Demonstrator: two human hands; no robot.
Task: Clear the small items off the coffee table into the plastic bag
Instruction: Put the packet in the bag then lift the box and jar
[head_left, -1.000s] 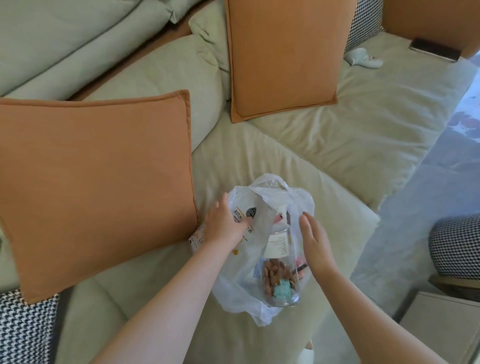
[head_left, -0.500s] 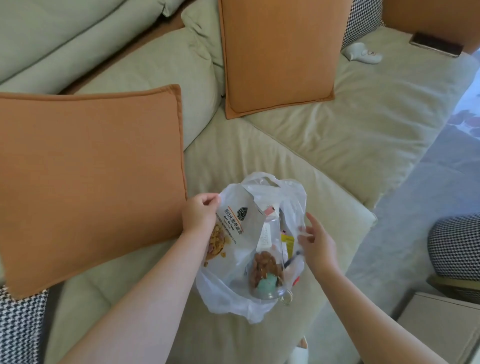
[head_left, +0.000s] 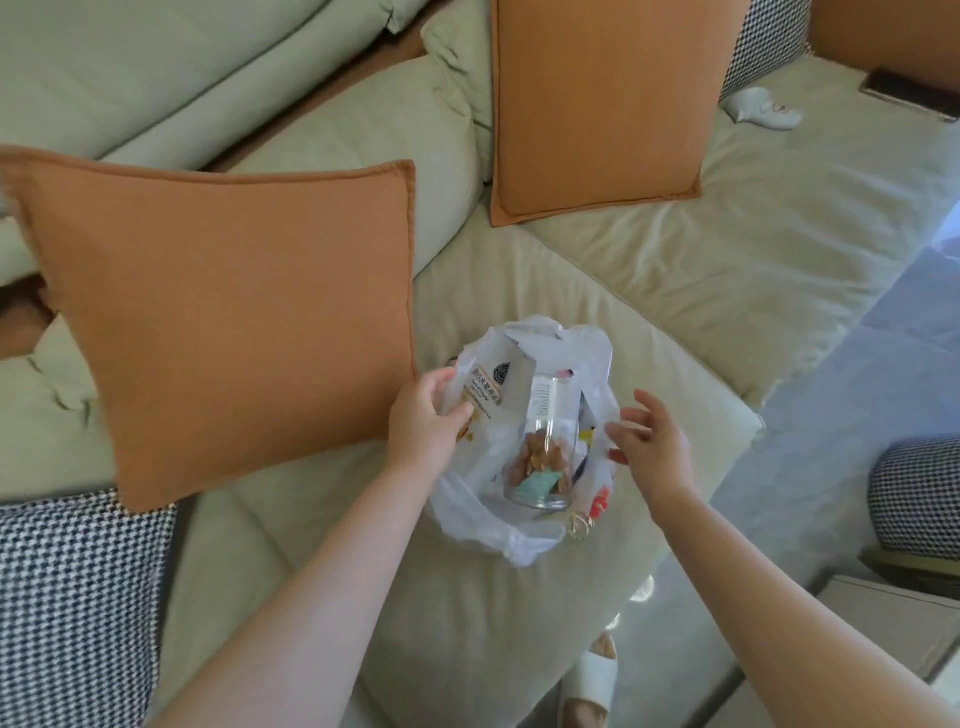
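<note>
A white plastic bag (head_left: 467, 519) sits on the green sofa seat (head_left: 675, 291) near its front edge. Inside it stand a clear jar of nuts (head_left: 545, 457) and a grey snack packet (head_left: 493, 389), with small colourful items beside them. My left hand (head_left: 426, 421) pinches the bag's left rim next to the snack packet. On the bag's right side, my right hand (head_left: 654, 441) hovers with its fingers spread, holding nothing. A small gold ring-like item (head_left: 579, 525) lies at the bag's lower right edge.
A large orange cushion (head_left: 223, 312) leans just left of the bag, another orange cushion (head_left: 597, 104) behind it. A houndstooth cushion (head_left: 78, 597) is at lower left. A white controller (head_left: 763, 106) and a dark phone (head_left: 909, 93) lie far right on the sofa. A slippered foot (head_left: 592, 680) stands below.
My left hand shifted from the bag's side to gripping its left rim. My right hand came off the bag's right edge and opened. The jar and packet stand more upright.
</note>
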